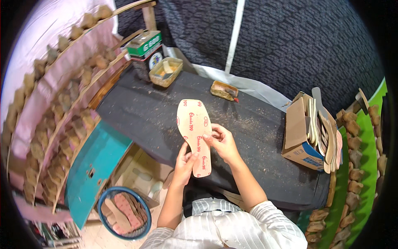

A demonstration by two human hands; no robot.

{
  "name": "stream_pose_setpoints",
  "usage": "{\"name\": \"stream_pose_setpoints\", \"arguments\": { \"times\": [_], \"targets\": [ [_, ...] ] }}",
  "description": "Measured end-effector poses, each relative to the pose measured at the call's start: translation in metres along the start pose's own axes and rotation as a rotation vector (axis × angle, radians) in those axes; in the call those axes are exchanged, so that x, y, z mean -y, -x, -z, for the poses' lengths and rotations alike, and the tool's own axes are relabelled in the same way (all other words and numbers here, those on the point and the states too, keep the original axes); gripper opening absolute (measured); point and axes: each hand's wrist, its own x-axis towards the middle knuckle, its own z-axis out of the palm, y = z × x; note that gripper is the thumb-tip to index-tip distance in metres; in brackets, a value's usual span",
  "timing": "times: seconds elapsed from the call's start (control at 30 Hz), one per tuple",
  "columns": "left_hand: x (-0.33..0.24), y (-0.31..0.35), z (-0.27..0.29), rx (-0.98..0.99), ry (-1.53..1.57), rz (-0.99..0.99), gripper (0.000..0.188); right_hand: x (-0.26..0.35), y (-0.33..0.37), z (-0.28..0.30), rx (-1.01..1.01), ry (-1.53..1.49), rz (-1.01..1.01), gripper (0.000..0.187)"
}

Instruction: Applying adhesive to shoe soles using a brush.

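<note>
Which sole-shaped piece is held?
The red-printed cream piece, in left hand and right hand; others sit in the cardboard box and blue basket.

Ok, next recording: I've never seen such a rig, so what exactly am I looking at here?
There is no machine here, just a person's two bare hands. The single picture comes from a wide fisheye camera worn on the head, looking down, so straight edges bend near the rim. The left hand and right hand both hold a cream, red-printed sole shape. On the dark-covered table are a green-and-black tin, two small containers and a cardboard box of flat pieces.
</note>
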Motion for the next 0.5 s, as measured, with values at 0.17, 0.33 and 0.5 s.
{"name": "stream_pose_setpoints", "arguments": {
  "times": [0.17,0.33,0.5],
  "targets": [
    [0.012,0.084,0.008,-0.133,-0.292,-0.014,0.051,-0.006,0.046,-0.020,0.072,-0.100,-0.052,0.034],
    [0.023,0.171,0.025,-0.340,-0.207,-0.036,0.036,-0.014,0.092,-0.062,0.221,-0.195,-0.144,0.037],
    [0.021,0.248,0.055,-0.583,-0.266,-0.131,0.036,-0.025,0.130,-0.127,0.454,-0.176,-0.186,0.031]
  ]
}}
